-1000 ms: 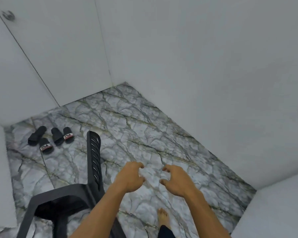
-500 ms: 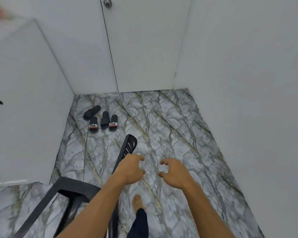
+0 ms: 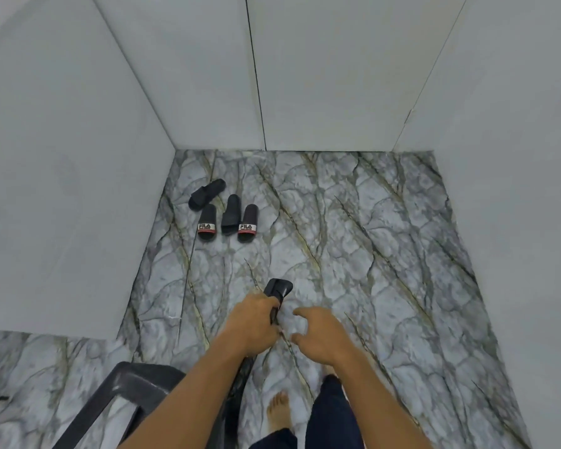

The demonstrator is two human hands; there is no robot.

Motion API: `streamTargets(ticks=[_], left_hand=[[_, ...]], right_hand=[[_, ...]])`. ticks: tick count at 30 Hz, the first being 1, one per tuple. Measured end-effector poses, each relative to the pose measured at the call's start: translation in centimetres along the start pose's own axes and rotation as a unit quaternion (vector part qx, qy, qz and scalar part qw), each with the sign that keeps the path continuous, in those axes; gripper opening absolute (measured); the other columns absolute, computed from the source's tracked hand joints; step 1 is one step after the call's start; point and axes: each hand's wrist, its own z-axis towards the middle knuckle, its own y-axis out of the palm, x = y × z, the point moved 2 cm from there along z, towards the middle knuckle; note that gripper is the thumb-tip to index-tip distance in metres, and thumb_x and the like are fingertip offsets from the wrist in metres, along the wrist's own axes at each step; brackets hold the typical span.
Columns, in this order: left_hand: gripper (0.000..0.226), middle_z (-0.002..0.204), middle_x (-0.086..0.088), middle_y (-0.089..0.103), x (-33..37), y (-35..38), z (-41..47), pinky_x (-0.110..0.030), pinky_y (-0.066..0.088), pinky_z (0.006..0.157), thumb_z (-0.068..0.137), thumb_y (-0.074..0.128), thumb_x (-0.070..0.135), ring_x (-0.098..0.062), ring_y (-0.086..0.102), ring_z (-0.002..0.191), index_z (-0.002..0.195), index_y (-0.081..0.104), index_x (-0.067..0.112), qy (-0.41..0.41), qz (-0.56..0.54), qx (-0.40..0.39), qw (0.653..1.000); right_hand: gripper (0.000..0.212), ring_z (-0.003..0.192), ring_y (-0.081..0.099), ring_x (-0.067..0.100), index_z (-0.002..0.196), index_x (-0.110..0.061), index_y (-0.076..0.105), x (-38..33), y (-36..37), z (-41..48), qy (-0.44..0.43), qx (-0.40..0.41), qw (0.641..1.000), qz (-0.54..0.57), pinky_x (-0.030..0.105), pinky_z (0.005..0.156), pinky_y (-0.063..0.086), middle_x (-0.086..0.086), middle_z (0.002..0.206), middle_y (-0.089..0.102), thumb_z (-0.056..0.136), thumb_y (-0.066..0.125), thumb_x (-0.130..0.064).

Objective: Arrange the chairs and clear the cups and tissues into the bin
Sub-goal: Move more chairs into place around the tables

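Observation:
A black plastic chair (image 3: 133, 388) stands at the bottom left, seen from above, its backrest top edge (image 3: 277, 286) poking out beyond my knuckles. My left hand (image 3: 251, 322) grips that top edge of the backrest, fingers curled round it. Just to the right, my right hand (image 3: 318, 335) hovers above the floor with fingers loosely curled and nothing in it. No cups, tissues or bin are in view.
Several black slides (image 3: 225, 213) lie on the marble floor near the left wall. White walls close in on the left and right, and a white door (image 3: 331, 76) stands ahead. My bare foot (image 3: 279, 413) is on the floor beside the chair.
My left hand has closed round the chair's backrest top, which it was only hovering near before. My view has turned to face the door squarely.

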Motion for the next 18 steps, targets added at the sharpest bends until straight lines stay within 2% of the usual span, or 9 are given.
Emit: streamTargets(ticks=[4,8,11,13,16,18], left_hand=[[0.049,0.12,-0.003,0.056,-2.8,2.7,8.7,-0.04,0.046,0.093,0.081,0.062,0.028,-0.025,0.049,0.113,0.129,0.054,0.021,-0.046,0.002,-0.027,0.999],[0.064,0.123,-0.006,0.055,-6.5,6.8,18.3,-0.04,0.048,0.089,0.084,0.063,0.026,-0.027,0.05,0.112,0.143,0.04,0.02,-0.088,-0.038,-0.021,0.995],[0.075,0.135,-0.007,0.048,-9.2,10.4,24.4,-0.042,0.046,0.095,0.087,0.065,0.03,-0.03,0.046,0.122,0.151,0.027,0.021,-0.112,-0.032,-0.039,0.992],[0.078,0.141,-0.007,0.043,-11.1,12.9,27.4,-0.043,0.045,0.099,0.089,0.066,0.03,-0.031,0.042,0.126,0.154,0.023,0.023,-0.128,-0.042,-0.05,0.99],[0.074,0.135,-0.011,0.048,-13.3,16.7,30.3,-0.041,0.046,0.095,0.092,0.064,0.023,-0.033,0.047,0.12,0.155,0.025,0.022,-0.144,-0.078,-0.059,0.985],[0.071,0.124,-0.014,0.055,-14.1,18.7,31.2,-0.04,0.048,0.091,0.091,0.064,0.019,-0.033,0.054,0.112,0.153,0.031,0.024,-0.148,-0.099,-0.066,0.982]], right_hand=[[0.029,0.096,0.063,0.027,0.111,-0.006,0.065,3.1,0.8,10.7,-0.009,-0.062,0.998,-0.005,0.044,0.084,0.052,0.01,0.104,0.067,0.086,0.06,-0.02],[0.025,0.092,0.061,0.023,0.106,-0.011,0.064,7.7,2.8,21.3,-0.021,-0.119,0.992,-0.036,0.039,0.081,0.054,0.007,0.101,0.065,0.085,0.058,-0.024],[0.032,0.102,0.059,0.029,0.114,-0.011,0.059,11.3,4.2,27.9,-0.016,-0.137,0.987,-0.081,0.032,0.078,0.049,0.012,0.11,0.061,0.085,0.06,-0.025],[0.045,0.113,0.054,0.032,0.128,-0.012,0.052,13.4,5.5,31.5,-0.014,-0.145,0.984,-0.106,0.035,0.086,0.048,0.013,0.122,0.056,0.087,0.061,-0.028],[0.074,0.13,0.04,0.036,0.152,-0.017,0.027,15.8,8.0,35.2,-0.013,-0.168,0.977,-0.134,0.044,0.105,0.041,0.015,0.144,0.041,0.089,0.062,-0.034],[0.087,0.138,0.032,0.035,0.157,-0.022,0.009,16.8,9.6,36.5,-0.022,-0.173,0.974,-0.143,0.046,0.11,0.036,0.013,0.155,0.025,0.089,0.063,-0.034]])
